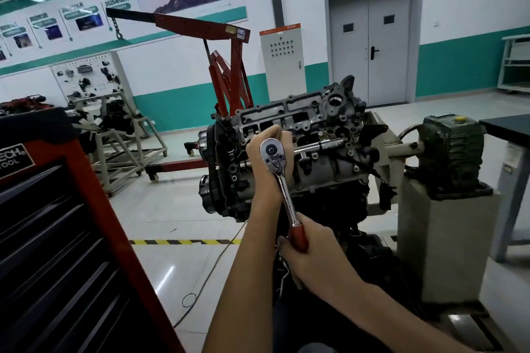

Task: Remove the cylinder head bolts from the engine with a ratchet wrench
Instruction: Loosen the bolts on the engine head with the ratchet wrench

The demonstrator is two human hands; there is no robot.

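Workshop floor with teal-banded walls; a red engine hoist stands behind, and a red tool cabinet crowds the left. At centre, the engine, carried on its stand, is tipped so the cylinder head faces the viewer. On the head sits the ratchet wrench; its bolt is hidden beneath. The left hand curls behind the ratchet head, steadying it; the right hand grasps the red handle. Step judged: loosening one head bolt. The next move calls for a handle swing; open room lies leftward and below, and the stand bounds the right.
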